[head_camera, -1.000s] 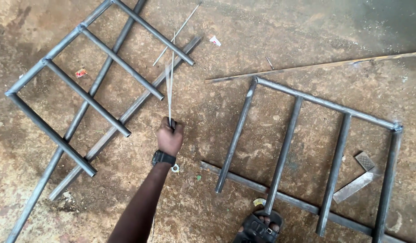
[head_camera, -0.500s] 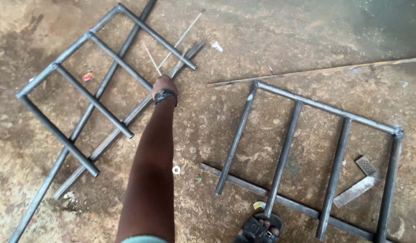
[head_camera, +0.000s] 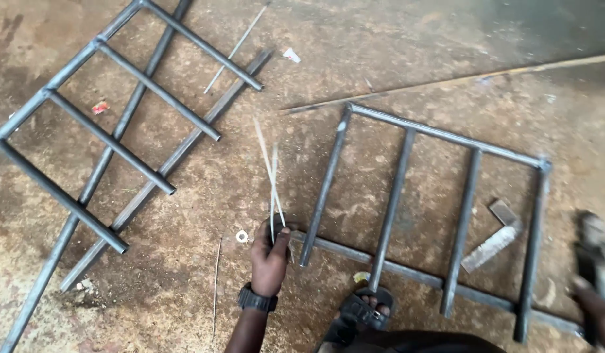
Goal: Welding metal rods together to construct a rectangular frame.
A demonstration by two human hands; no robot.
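Note:
My left hand (head_camera: 270, 256), with a black watch on the wrist, is closed around a few thin metal rods (head_camera: 271, 173) that point up and away from me. It sits just left of the near corner of a grey steel tube frame (head_camera: 407, 196) lying flat on the floor. At the right edge my right hand (head_camera: 593, 307) grips a dark, blurred tool (head_camera: 591, 245) beside the frame's right upright. My sandalled foot (head_camera: 361, 312) rests at the frame's near bar.
A second, larger tube frame (head_camera: 113, 140) lies at the left over two long bars. A loose thin rod (head_camera: 237, 46), a washer (head_camera: 242, 236), a flat metal offcut (head_camera: 492, 245) and a long thin strip (head_camera: 446, 82) lie on the rough concrete floor.
My left hand reached out to the left frame, then drew back with the rods to the near corner of the right frame. The right hand with its tool has come into view.

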